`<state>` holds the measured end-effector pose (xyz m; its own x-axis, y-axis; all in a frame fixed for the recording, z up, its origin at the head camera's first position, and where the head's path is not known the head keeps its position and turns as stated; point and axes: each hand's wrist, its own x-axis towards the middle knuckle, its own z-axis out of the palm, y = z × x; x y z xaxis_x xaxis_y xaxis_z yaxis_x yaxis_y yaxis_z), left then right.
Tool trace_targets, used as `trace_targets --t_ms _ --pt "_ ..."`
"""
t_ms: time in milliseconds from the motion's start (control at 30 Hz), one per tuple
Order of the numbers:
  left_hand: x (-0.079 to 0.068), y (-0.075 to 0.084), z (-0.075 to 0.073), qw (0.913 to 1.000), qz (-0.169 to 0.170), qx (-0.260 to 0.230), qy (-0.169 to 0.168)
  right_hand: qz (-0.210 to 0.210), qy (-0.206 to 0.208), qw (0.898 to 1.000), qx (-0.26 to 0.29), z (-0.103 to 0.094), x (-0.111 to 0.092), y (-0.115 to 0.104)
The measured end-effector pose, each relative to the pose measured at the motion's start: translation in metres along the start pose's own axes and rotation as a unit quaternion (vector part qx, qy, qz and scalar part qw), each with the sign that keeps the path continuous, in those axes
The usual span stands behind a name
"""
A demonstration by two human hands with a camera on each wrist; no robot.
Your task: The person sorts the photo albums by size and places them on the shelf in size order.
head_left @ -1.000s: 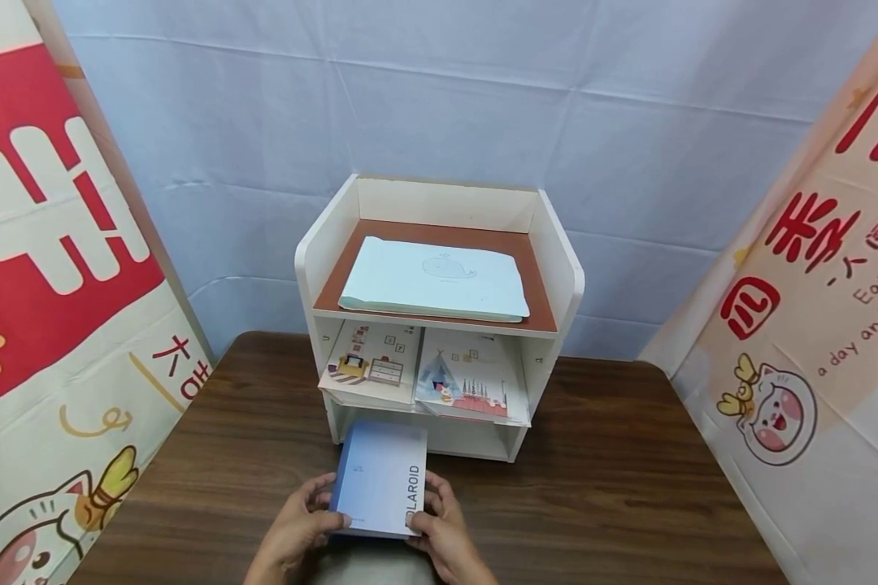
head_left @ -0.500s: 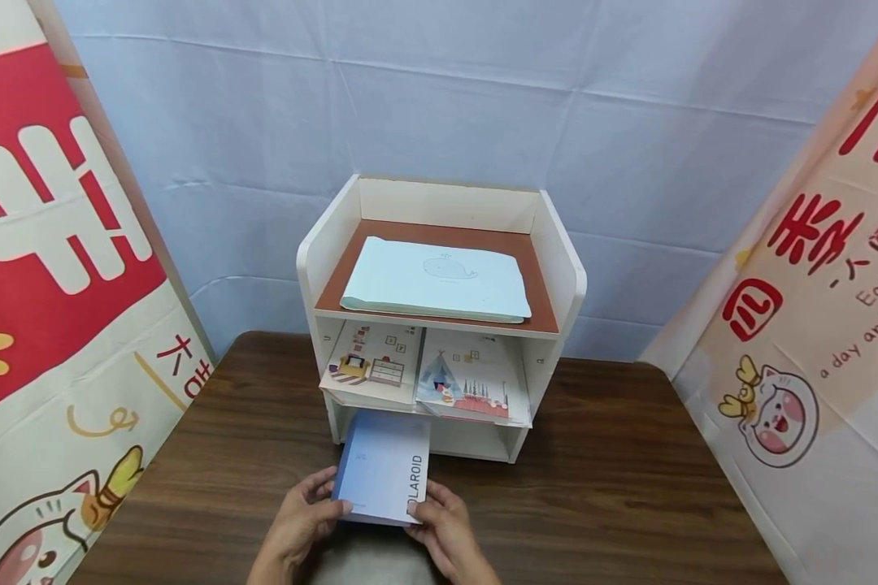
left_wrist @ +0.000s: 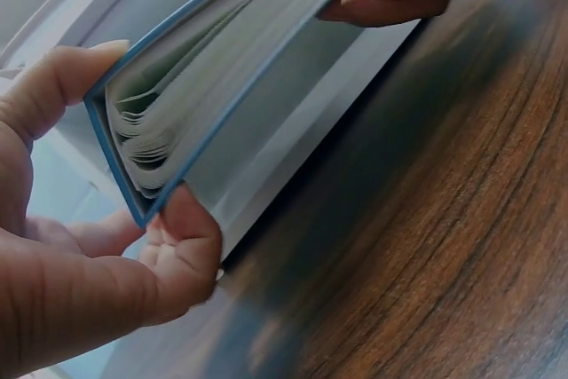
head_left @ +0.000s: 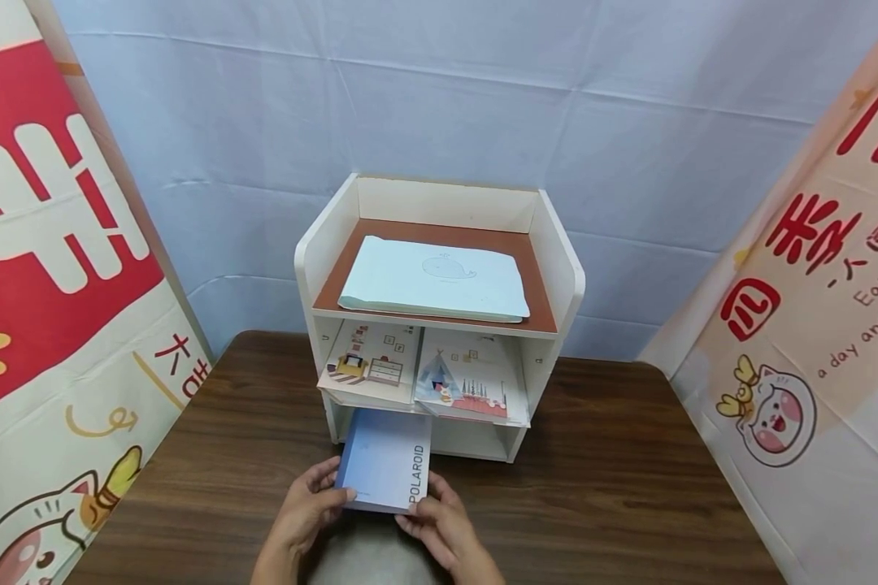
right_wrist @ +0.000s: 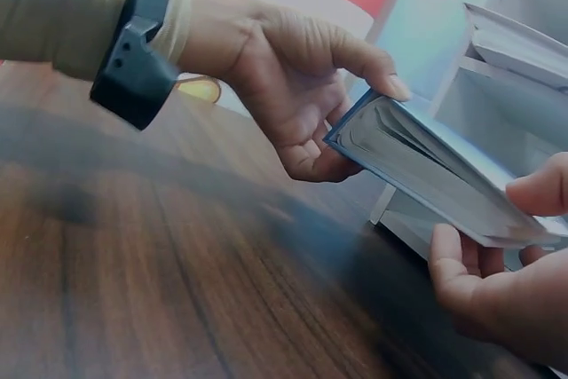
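Observation:
A blue-and-white photo album point(head_left: 384, 459) marked POLAROID is held level between both hands, its far end inside the bottom compartment of a small white shelf point(head_left: 571, 284). My left hand point(head_left: 303, 508) grips the near left corner, thumb on the cover and fingers beneath. At the near right corner my right hand point(head_left: 446, 520) pinches the album the same way. In the left wrist view the album point(left_wrist: 213, 77) shows its page edges, with the left fingers point(left_wrist: 182, 241) under the spine. The right wrist view shows the album point(right_wrist: 435, 166) lifted above the tabletop.
The middle compartment holds two illustrated books, one with furniture point(head_left: 371, 370) and one with a tent point(head_left: 471, 378). On the brown top lies a pale sketchbook point(head_left: 435, 280) with a whale drawing. All stands on a dark wooden table point(head_left: 615, 487), before a pale cloth backdrop point(head_left: 439, 97).
Both hands have moved forward with the album, away from the body, and its far end reaches deeper into the bottom compartment. The shelf and the other books have stayed put.

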<state>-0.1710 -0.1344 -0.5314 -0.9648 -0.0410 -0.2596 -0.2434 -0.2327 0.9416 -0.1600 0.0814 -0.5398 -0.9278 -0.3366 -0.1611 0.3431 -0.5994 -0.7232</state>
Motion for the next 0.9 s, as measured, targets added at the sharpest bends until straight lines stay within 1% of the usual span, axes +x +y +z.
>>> trace_targets --t_ms 133,200,333,467,533,667,900 --pt "0.005 -0.002 0.002 0.9996 -0.002 -0.018 0.02 -0.011 -0.01 1.0 0.012 -0.003 0.006 -0.001" --pt "0.007 -0.003 0.003 0.9991 -0.005 -0.034 0.025 -0.013 -0.007 1.0 0.016 -0.003 0.008 -0.001" --pt "0.01 -0.005 0.003 0.9979 -0.01 -0.049 0.041 -0.01 0.004 1.0 0.024 -0.002 0.012 -0.002" --pt "0.01 -0.006 0.004 0.9972 -0.014 -0.042 0.06 -0.014 0.0 1.0 0.023 0.0 0.017 -0.003" --pt "0.011 -0.006 0.005 0.9972 -0.015 -0.035 0.065 -0.016 -0.001 1.0 0.021 0.001 0.019 -0.004" --pt "0.011 -0.005 0.005 0.9974 -0.017 -0.03 0.063 -0.015 0.004 1.0 0.025 0.001 0.024 -0.005" --pt "0.017 -0.003 0.002 0.9984 -0.005 -0.038 0.042 -0.013 0.008 0.999 0.036 0.002 0.032 -0.005"
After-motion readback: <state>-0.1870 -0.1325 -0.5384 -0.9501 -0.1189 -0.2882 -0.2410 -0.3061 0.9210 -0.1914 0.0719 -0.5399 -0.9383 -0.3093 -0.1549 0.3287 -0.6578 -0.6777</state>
